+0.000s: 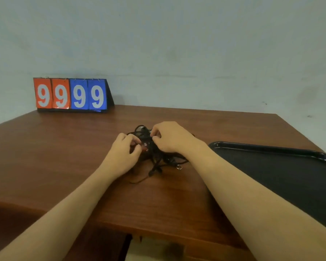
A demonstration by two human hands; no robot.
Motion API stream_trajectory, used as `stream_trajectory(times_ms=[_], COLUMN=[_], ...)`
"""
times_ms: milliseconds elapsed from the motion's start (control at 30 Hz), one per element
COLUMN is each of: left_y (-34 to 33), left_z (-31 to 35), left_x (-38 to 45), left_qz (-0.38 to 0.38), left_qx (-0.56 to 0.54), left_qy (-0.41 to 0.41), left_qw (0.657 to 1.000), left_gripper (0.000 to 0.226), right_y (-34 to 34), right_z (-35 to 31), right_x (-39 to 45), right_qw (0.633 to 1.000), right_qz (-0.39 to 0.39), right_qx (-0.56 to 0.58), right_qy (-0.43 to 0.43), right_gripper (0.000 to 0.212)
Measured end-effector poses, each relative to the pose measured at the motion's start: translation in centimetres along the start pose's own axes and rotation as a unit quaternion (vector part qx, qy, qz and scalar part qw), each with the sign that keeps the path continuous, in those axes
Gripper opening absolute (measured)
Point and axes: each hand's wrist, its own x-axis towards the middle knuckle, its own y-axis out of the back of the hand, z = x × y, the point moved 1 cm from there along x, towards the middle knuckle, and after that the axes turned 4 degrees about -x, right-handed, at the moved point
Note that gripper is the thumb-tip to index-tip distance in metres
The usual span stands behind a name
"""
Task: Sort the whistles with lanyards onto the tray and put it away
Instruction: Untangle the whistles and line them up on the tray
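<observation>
Clearly the sorting has barely begun: the whistles with their black lanyards lie in one tangled heap on the wooden table, just left of the black tray, and nothing I can see sits on the tray's visible part. Judging by that, every whistle has yet to be freed, laid on the tray, and the tray put away. Both hands are in the heap. The left hand curls its fingers round something reddish, likely a whistle; the right hand pinches cord at the top of the tangle. How many whistles there are I cannot tell, the knot hides them; one small metal ring shows at its edge. One tray, one table, and one flip scoreboard reading 9999 against the wall.
</observation>
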Motion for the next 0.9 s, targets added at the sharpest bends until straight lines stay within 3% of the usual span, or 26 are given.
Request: stream_trajectory(times_ms=[167, 367, 533, 900], left_y=[0.2, 0.3, 0.3, 0.7], left_z=[-0.4, -0.6, -0.5, -0.1], left_x=[0.6, 0.8, 0.6, 0.3], left_qz=[0.026, -0.008, -0.025, -0.021], left_qx=[-0.007, 0.0, 0.004, -0.017], left_qy=[0.003, -0.004, -0.008, 0.014], left_qw=[1.0, 1.0, 1.0, 1.0], left_gripper=[0.014, 0.018, 0.021, 0.03], right_y=[-2.6, -3.7, -3.7, -3.6], right_z=[-1.8, -2.0, -1.1, -1.0], right_x=[2.3, 2.0, 1.8, 1.8], right_qw=[1.0, 0.99, 0.989, 0.988], right_qz=[-0.009, -0.011, -0.05, -0.059], right_qx=[-0.027, -0.142, -0.137, -0.131], right_qy=[0.012, 0.02, -0.003, -0.052], right_gripper=[0.033, 0.035, 0.047, 0.045])
